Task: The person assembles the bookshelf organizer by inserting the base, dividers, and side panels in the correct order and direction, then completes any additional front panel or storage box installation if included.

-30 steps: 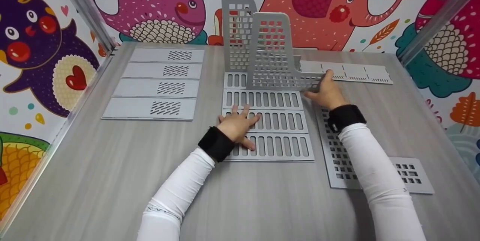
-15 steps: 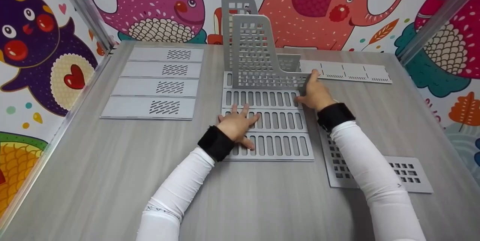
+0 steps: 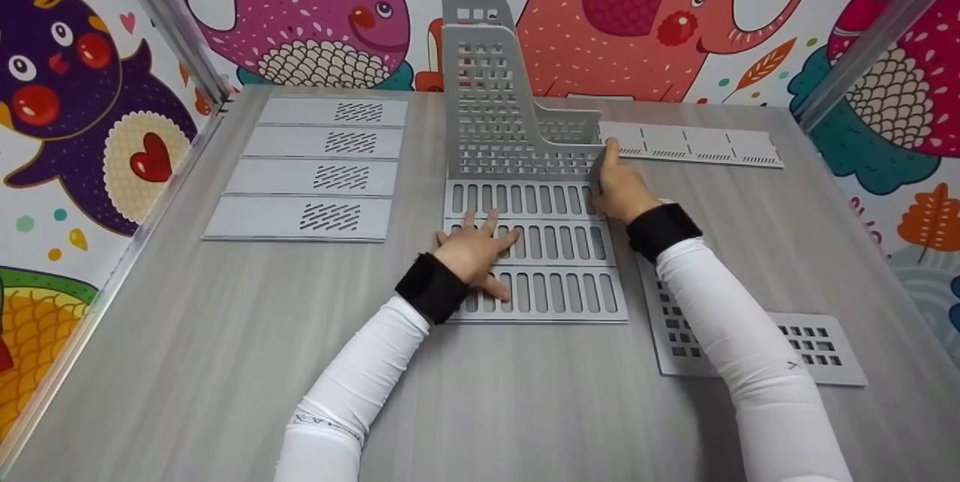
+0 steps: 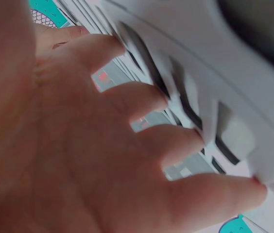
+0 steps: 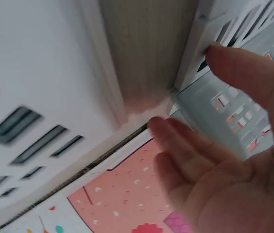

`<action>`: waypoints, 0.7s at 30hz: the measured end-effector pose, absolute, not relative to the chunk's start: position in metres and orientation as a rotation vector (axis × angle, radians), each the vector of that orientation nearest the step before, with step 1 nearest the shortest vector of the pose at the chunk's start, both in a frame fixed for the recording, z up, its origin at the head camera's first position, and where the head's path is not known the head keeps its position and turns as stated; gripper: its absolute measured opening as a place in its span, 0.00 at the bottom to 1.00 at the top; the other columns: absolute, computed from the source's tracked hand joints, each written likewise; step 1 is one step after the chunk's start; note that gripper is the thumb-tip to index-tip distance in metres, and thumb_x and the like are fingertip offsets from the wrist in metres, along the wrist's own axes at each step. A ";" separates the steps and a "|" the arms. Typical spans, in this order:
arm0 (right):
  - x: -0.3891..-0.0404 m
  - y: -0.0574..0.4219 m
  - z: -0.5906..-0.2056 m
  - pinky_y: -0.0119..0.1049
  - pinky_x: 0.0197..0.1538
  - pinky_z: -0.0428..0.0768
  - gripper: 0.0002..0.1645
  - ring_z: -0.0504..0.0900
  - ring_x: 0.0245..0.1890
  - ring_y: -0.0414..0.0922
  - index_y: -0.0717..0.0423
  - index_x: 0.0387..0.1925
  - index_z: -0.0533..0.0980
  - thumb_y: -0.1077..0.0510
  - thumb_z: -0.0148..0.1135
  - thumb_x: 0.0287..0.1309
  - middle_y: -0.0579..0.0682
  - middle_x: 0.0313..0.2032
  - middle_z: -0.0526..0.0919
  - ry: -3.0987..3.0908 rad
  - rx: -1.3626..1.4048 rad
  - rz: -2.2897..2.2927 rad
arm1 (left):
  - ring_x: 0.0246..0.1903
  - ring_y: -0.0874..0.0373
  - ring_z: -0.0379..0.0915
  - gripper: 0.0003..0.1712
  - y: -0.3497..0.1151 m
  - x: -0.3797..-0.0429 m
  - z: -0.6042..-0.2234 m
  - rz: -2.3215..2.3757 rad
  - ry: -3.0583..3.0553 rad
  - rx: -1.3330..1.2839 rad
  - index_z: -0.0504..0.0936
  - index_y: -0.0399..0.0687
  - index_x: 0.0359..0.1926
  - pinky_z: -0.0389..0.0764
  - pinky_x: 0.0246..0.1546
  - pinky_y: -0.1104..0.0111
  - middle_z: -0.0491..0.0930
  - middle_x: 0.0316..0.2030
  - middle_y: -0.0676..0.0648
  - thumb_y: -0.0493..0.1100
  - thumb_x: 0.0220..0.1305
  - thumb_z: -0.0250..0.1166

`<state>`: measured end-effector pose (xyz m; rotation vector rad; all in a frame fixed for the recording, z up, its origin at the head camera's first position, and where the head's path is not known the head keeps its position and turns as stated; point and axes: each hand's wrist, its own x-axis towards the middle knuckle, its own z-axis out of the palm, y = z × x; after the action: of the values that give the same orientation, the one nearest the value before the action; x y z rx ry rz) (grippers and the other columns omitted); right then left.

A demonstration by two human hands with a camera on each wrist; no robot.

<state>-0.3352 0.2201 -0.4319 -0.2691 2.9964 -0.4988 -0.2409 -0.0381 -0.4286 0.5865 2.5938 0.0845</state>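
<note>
In the head view, two grey L-shaped grid panels stand upright: the near one (image 3: 491, 122) and, mostly hidden behind it, the far one (image 3: 568, 118). They stand at the back of a flat grey slotted panel (image 3: 540, 266) made of several strips. My left hand (image 3: 472, 251) rests on the slotted panel with its fingers spread. At the near grid panel's low right end is my right hand (image 3: 624, 185), against that end. The right wrist view shows its thumb (image 5: 239, 68) touching the slotted panel's edge, with a wide gap to the other fingers (image 5: 176, 150).
Left of the hands lies a flat panel (image 3: 322, 178) of several strips with slanted slits. A narrow white panel (image 3: 686, 143) lies at the back right. Another grid panel (image 3: 814, 375) lies flat under the right forearm. Cartoon-printed walls (image 3: 315, 16) border the table at the back and sides.
My right hand has moved left along with the near grid panel. That panel now covers most of the far one. The left hand has stayed in place.
</note>
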 end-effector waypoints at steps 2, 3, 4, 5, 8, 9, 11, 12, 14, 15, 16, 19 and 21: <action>-0.336 0.219 -0.433 0.62 0.53 0.77 0.60 0.81 0.43 0.72 0.75 0.72 0.34 0.71 0.63 0.48 0.80 0.43 0.79 3.006 -0.284 -0.483 | 0.78 0.32 0.31 0.65 -0.038 -0.241 -0.429 0.086 2.599 0.589 0.48 0.69 0.80 0.59 0.62 0.25 0.33 0.81 0.42 0.68 0.45 0.74; -0.336 0.219 -0.433 0.62 0.53 0.77 0.59 0.81 0.43 0.72 0.74 0.72 0.35 0.72 0.62 0.47 0.80 0.43 0.79 3.011 -0.290 -0.478 | 0.78 0.32 0.32 0.65 -0.038 -0.241 -0.429 0.088 2.602 0.590 0.48 0.69 0.80 0.59 0.62 0.25 0.34 0.81 0.42 0.68 0.45 0.74; -0.336 0.219 -0.434 0.62 0.53 0.77 0.59 0.80 0.44 0.72 0.74 0.72 0.35 0.72 0.62 0.47 0.80 0.44 0.79 3.013 -0.286 -0.482 | 0.78 0.31 0.32 0.65 -0.038 -0.240 -0.429 0.089 2.604 0.590 0.48 0.69 0.80 0.59 0.61 0.25 0.34 0.81 0.42 0.68 0.45 0.74; -0.336 0.219 -0.434 0.62 0.54 0.77 0.59 0.80 0.45 0.72 0.74 0.72 0.35 0.72 0.62 0.47 0.80 0.45 0.78 3.011 -0.282 -0.483 | 0.78 0.31 0.31 0.65 -0.038 -0.240 -0.429 0.093 2.606 0.587 0.48 0.69 0.80 0.59 0.62 0.25 0.34 0.81 0.42 0.68 0.45 0.74; -0.336 0.219 -0.436 0.61 0.56 0.76 0.61 0.80 0.47 0.72 0.73 0.73 0.33 0.72 0.63 0.48 0.81 0.49 0.77 2.996 -0.277 -0.503 | 0.78 0.31 0.31 0.65 -0.038 -0.239 -0.430 0.088 2.605 0.579 0.48 0.69 0.80 0.59 0.62 0.25 0.34 0.81 0.43 0.68 0.44 0.74; -0.335 0.220 -0.436 0.61 0.57 0.76 0.63 0.80 0.48 0.73 0.72 0.73 0.32 0.71 0.65 0.48 0.81 0.49 0.77 2.989 -0.280 -0.502 | 0.78 0.32 0.31 0.65 -0.037 -0.239 -0.430 0.077 2.603 0.581 0.48 0.69 0.80 0.59 0.61 0.26 0.34 0.81 0.43 0.69 0.45 0.74; -0.334 0.224 -0.435 0.61 0.60 0.75 0.68 0.79 0.51 0.73 0.69 0.74 0.28 0.67 0.68 0.50 0.82 0.53 0.76 2.956 -0.292 -0.505 | 0.78 0.32 0.32 0.65 -0.037 -0.238 -0.431 0.052 2.597 0.585 0.47 0.69 0.80 0.61 0.61 0.26 0.35 0.81 0.43 0.69 0.46 0.73; -0.334 0.226 -0.433 0.61 0.63 0.73 0.71 0.76 0.56 0.74 0.67 0.75 0.26 0.65 0.71 0.51 0.82 0.56 0.73 2.937 -0.295 -0.518 | 0.78 0.32 0.32 0.65 -0.037 -0.238 -0.431 0.039 2.597 0.588 0.46 0.69 0.80 0.62 0.61 0.26 0.35 0.81 0.43 0.70 0.46 0.73; -0.334 0.234 -0.425 0.62 0.69 0.67 0.75 0.69 0.64 0.74 0.65 0.76 0.25 0.56 0.75 0.52 0.83 0.64 0.66 2.899 -0.283 -0.528 | 0.78 0.32 0.33 0.64 -0.036 -0.238 -0.430 0.022 2.606 0.590 0.47 0.69 0.80 0.63 0.61 0.27 0.36 0.81 0.43 0.70 0.47 0.72; -0.334 0.239 -0.421 0.63 0.71 0.64 0.75 0.65 0.67 0.74 0.65 0.77 0.27 0.52 0.76 0.52 0.82 0.66 0.62 2.874 -0.264 -0.530 | 0.78 0.32 0.34 0.64 -0.036 -0.239 -0.430 0.023 2.611 0.588 0.47 0.69 0.80 0.64 0.61 0.27 0.36 0.81 0.43 0.70 0.47 0.72; -0.334 0.244 -0.415 0.63 0.73 0.61 0.74 0.61 0.69 0.73 0.66 0.77 0.30 0.48 0.76 0.52 0.80 0.69 0.59 2.849 -0.243 -0.528 | 0.78 0.32 0.33 0.64 -0.036 -0.239 -0.430 0.033 2.613 0.585 0.47 0.69 0.80 0.63 0.61 0.27 0.36 0.81 0.43 0.70 0.47 0.72; -0.332 0.264 -0.399 0.66 0.70 0.63 0.71 0.61 0.69 0.73 0.71 0.75 0.44 0.40 0.77 0.48 0.78 0.69 0.58 2.776 -0.151 -0.433 | 0.78 0.33 0.34 0.64 -0.037 -0.239 -0.429 0.072 2.624 0.571 0.48 0.69 0.80 0.60 0.63 0.26 0.36 0.81 0.43 0.69 0.47 0.73; -0.329 0.275 -0.391 0.65 0.66 0.70 0.67 0.67 0.64 0.71 0.74 0.70 0.54 0.39 0.79 0.44 0.77 0.65 0.65 2.723 -0.096 -0.337 | 0.78 0.33 0.33 0.64 -0.038 -0.239 -0.429 0.092 2.625 0.567 0.48 0.69 0.80 0.59 0.63 0.26 0.36 0.81 0.43 0.68 0.47 0.73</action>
<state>-0.3294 0.2752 -0.3915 -0.0960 2.7226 -0.3370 -0.2387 -0.0375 -0.4291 0.5667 2.6250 0.0922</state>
